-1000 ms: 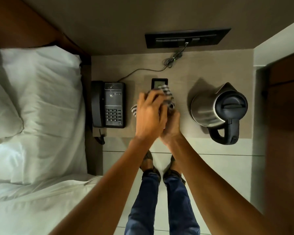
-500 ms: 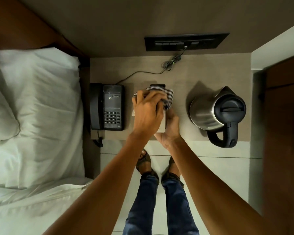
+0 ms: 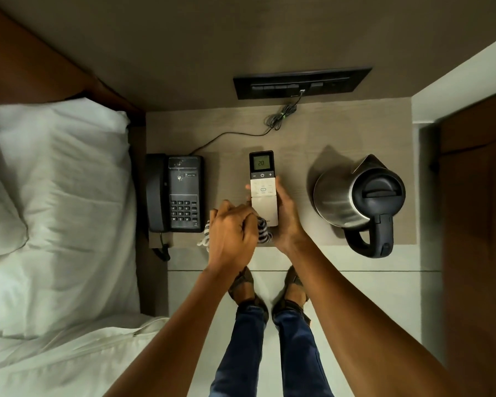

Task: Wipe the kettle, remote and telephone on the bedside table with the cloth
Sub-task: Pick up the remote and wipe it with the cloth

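My right hand [image 3: 288, 222] holds the white remote [image 3: 263, 187] from below, its dark screen reading 20 and facing up over the middle of the bedside table [image 3: 295, 133]. My left hand [image 3: 232, 234] is closed on the striped cloth [image 3: 263, 230], bunched at the remote's near end by the table's front edge. The black telephone [image 3: 174, 192] lies at the table's left side. The steel kettle [image 3: 355, 200] with black lid and handle stands on the right.
A white pillow and bedding [image 3: 60, 196] lie to the left. A black switch panel [image 3: 301, 83] sits on the wall behind, with a thin cable [image 3: 241, 133] running to the telephone. A wooden door [image 3: 476, 224] is at right. My feet [image 3: 267, 287] stand on the tiled floor.
My left hand has drawn the cloth from the remote's far end down to its near end, uncovering the screen and buttons. My right hand still holds the remote.
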Demonstrator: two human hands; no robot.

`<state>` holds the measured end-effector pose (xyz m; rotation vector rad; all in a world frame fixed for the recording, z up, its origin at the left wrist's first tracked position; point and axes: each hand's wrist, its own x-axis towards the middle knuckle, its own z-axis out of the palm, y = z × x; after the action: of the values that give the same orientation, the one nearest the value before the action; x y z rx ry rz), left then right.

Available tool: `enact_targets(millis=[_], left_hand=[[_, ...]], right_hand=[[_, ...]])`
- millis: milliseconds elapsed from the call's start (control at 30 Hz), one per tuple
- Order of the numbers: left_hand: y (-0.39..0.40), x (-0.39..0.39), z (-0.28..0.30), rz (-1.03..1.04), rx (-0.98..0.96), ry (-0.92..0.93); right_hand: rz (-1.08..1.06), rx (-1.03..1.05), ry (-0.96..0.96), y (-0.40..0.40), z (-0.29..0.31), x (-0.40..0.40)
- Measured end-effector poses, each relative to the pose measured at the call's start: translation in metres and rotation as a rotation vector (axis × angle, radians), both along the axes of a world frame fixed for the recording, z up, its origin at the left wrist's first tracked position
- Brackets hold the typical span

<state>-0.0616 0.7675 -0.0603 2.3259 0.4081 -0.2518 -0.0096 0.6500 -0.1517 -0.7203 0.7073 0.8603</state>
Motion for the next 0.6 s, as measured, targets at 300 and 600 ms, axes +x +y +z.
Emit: enact_targets(millis=[300,600], left_hand=[[0.007,0.047,-0.014,0.403,-0.196,-0.026],[0.031,0.015,-0.033,0.439,-0.24,0.05]], right_hand=[[0.109,-0.489,-0.196,0.005,-0.007,0.018],[0.129,-0.686,-0.366,0.008,-0.025,0.01]])
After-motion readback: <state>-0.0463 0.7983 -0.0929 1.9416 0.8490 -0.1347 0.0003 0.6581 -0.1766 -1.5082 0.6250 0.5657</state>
